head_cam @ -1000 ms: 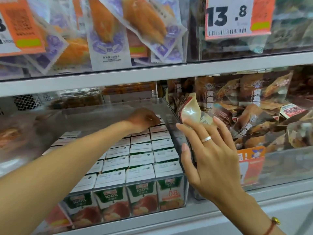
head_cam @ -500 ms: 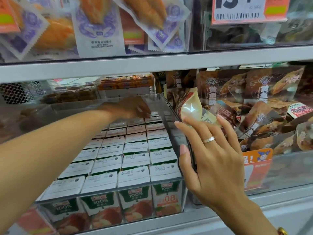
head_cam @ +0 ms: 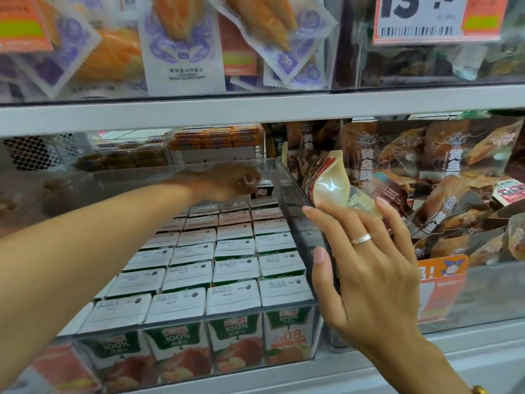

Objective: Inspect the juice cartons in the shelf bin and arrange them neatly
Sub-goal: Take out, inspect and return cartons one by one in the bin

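Rows of juice cartons (head_cam: 235,297) with white tops and green apple-print fronts fill a clear plastic shelf bin (head_cam: 295,191). My left hand (head_cam: 224,182) reaches over them to the back row. Its fingers curl on the top of one rear juice carton (head_cam: 264,191), which stands a little higher than its neighbours and shows its dark face. My right hand (head_cam: 369,265) lies flat against the outside of the bin's right wall, fingers spread and straight, thumb along the wall's edge. There is a ring on one finger.
Brown snack bags (head_cam: 426,172) crowd the bin to the right, one shiny pouch (head_cam: 329,180) just above my right fingers. An orange label (head_cam: 441,282) hangs on that bin's front. The upper shelf (head_cam: 255,109) holds crab-stick packs (head_cam: 181,41) and a price tag (head_cam: 426,18).
My left hand has moved a little further right along the back row and now touches a raised carton. My right hand stays on the bin's side wall.
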The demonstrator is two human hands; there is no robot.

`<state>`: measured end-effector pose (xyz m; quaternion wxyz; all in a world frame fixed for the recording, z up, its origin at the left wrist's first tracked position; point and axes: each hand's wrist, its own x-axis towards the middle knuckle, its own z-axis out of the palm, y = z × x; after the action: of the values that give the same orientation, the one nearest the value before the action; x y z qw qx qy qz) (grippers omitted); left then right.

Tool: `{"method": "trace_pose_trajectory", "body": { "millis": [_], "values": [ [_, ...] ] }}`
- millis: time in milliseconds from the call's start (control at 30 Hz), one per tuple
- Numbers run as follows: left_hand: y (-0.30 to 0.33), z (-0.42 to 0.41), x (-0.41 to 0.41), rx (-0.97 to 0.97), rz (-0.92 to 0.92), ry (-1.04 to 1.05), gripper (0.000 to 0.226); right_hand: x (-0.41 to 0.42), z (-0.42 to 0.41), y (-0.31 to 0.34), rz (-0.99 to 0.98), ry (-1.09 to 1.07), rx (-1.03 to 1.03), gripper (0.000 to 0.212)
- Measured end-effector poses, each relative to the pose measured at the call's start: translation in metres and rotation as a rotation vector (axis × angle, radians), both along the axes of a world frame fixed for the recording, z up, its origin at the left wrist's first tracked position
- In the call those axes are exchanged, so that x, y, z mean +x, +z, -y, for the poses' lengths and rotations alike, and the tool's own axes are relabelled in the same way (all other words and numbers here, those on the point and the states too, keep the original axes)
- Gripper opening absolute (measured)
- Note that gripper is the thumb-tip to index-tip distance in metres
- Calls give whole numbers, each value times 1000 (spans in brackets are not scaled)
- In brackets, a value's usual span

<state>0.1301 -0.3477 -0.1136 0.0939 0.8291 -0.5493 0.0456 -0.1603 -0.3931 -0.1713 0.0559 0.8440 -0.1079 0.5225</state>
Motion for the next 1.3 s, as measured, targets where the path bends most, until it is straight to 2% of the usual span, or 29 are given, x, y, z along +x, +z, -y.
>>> {"method": "trace_pose_trajectory", "body": {
  "millis": [67, 233, 333, 400, 500, 567, 667, 700, 800, 833, 1033, 1167, 1300],
  "values": [
    [4, -6, -7, -109, -12, -4, 32, 1, 1, -1, -20, -14, 5, 54],
    [-4, -25, -42, -532, -142, 37, 29, -2, 1, -1, -75, -32, 3, 51],
    [1, -46, -67, -739, -301, 90, 30, -6, -4, 5, -135, -29, 23, 45],
    [8, -66, -85, -810, -442, 84, 28, -9, -7, 10, -212, -45, 47, 45],
    [17, -101, -118, -841, -582, 91, 18, -19, -14, 21, -357, -75, 73, 45],
    [20, -124, -142, -880, -698, 108, 20, -26, -23, 31, -416, -102, 112, 44],
    [21, -155, -179, -918, -871, 134, 27, -32, -46, 51, -360, -95, 187, 41],
    [20, -162, -192, -933, -934, 139, 29, -33, -56, 58, -337, -16, 265, 39],
    [14, -180, -227, -963, -1045, 185, 33, -38, -93, 80, -360, 417, 846, 30],
    [11, -185, -236, -968, -1073, 209, 34, -39, -102, 81, -362, 512, 975, 28],
    [-3, -208, -260, -941, -1158, 289, 42, -51, -124, 57, -301, 589, 1325, 33],
    [-16, -214, -264, -792, -1258, 259, 40, -52, -126, 46, -222, 571, 1413, 35],
    [-22, -218, -264, -801, -1347, 199, 25, -52, -124, 46, -201, 616, 1481, 28]
  ]
}}
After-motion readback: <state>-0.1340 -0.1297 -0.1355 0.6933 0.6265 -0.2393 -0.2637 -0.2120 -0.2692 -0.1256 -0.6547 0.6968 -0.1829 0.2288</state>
